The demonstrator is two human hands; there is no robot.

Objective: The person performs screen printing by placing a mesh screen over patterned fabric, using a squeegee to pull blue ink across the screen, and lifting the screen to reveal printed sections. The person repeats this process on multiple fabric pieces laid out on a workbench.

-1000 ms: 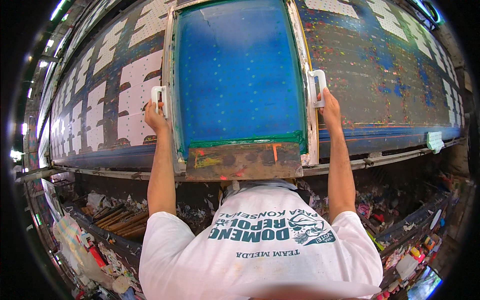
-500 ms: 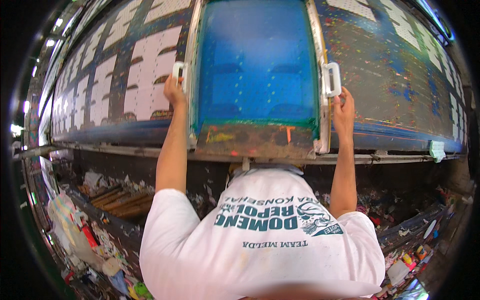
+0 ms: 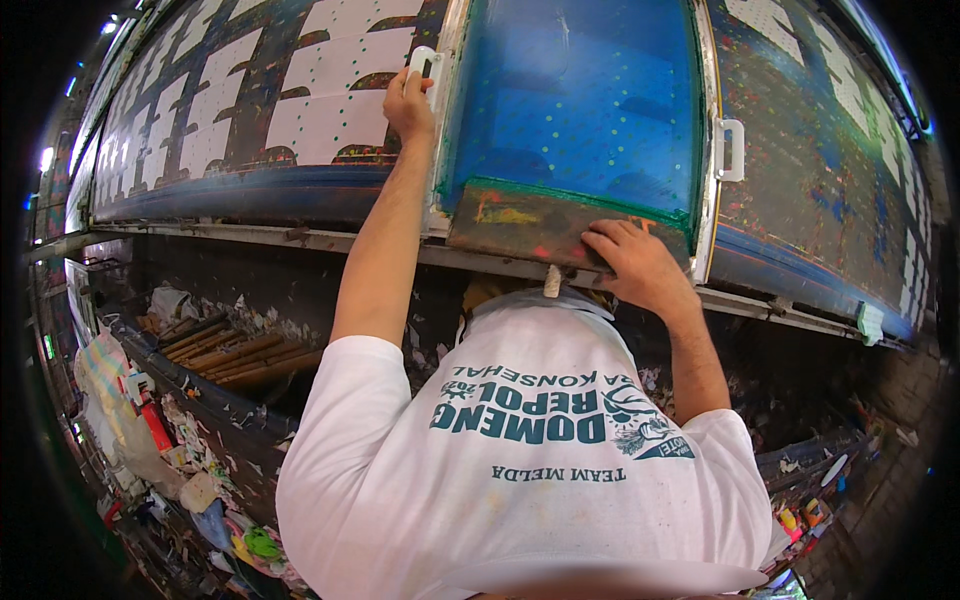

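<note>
A screen-printing frame [image 3: 706,60] with blue mesh [image 3: 590,100] lies across the long table in front of me. My left hand [image 3: 408,108] is closed around the white handle [image 3: 424,65] on its left side. My right hand [image 3: 648,268] rests on the dark, ink-smeared strip [image 3: 530,218] at the frame's near end, fingers spread and holding nothing. To its upper right, the other white handle [image 3: 733,150] is free. Faint dark curved shapes show through the mesh. White dotted panels [image 3: 330,85] lie on the table left of the frame.
The ink-stained table [image 3: 800,190] curves away to both sides. Below its metal edge rail [image 3: 340,240] are wooden slats [image 3: 230,350] and scattered scraps. Cloth and colourful litter [image 3: 160,430] pile up at the lower left. A pale green piece [image 3: 871,323] hangs from the right edge.
My right hand has left the right handle and come down onto the dark strip. My left hand keeps its handle. The frame appears farther right and tilted in view.
</note>
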